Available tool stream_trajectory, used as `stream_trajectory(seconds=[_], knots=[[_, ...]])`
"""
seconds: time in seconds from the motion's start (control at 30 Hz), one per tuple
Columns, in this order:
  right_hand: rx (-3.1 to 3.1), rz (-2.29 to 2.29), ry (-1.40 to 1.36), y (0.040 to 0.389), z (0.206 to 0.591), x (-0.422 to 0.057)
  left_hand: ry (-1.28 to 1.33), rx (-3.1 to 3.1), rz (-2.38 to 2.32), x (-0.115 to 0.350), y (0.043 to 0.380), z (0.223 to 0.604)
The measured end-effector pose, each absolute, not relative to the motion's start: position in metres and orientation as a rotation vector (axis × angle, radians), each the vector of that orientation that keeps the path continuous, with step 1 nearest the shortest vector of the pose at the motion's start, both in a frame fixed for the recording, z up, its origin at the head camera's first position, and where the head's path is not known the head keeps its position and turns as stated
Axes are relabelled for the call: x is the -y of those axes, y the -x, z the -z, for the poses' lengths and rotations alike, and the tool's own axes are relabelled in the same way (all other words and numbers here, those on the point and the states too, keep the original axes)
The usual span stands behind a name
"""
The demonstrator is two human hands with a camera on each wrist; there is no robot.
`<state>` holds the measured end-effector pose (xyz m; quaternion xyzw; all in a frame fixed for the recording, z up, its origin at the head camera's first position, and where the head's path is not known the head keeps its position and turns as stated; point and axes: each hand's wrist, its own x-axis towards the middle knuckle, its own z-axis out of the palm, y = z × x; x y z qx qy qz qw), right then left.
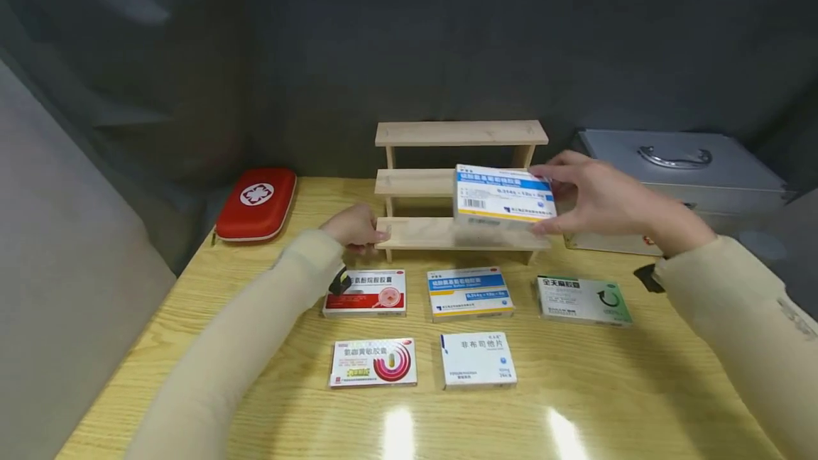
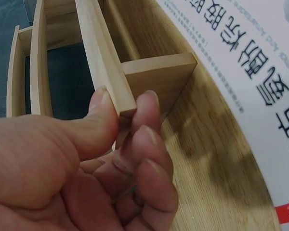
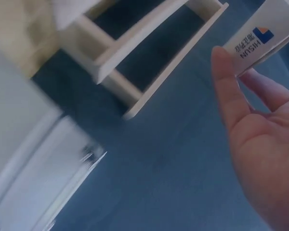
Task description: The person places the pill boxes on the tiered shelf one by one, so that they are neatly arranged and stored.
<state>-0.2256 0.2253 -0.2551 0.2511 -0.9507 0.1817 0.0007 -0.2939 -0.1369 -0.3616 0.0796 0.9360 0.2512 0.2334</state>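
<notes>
My right hand (image 1: 601, 194) grips a blue-and-white medicine box (image 1: 501, 196) by its right end, thumb below and fingers above. The box is tilted with its printed face toward me, overlapping the lower two boards of a three-step wooden rack (image 1: 461, 135). In the right wrist view, fingers (image 3: 226, 82) lie along the box's white end panel (image 3: 260, 38). At the rack's left side my left hand (image 1: 354, 226) pinches the end of the lowest board (image 2: 106, 57), thumb on top and fingers underneath. A red-and-white medicine box (image 1: 377, 294) lies just below that hand.
On the wood-grain table (image 1: 281, 410) lie another blue-and-white box (image 1: 469, 293), a green-and-white box (image 1: 583, 300), a pink-ringed box (image 1: 373, 362) and a white box (image 1: 478, 360). A red zip case (image 1: 255, 204) sits left, a silver metal case (image 1: 664, 183) right. Dark cloth (image 1: 409, 34) hangs behind.
</notes>
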Motion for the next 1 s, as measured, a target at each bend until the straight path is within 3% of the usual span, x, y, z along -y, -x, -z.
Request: stream_trajectory(seconds=[0.47,0.67,1.0], knots=[[3.141,-0.526,-0.809,0.361,0.231,-0.135,-0.181,-2.55,-0.752,0.131,0.286,0.372],[3.207,-0.479,-0.72,0.379,0.239,-0.115,-0.197,-2.536,-0.731,0.129,0.282,0.372],[3.177,-0.452,-0.684,0.378,0.242,-0.105,-0.231,-2.503,-0.588,0.128,0.283,0.353]])
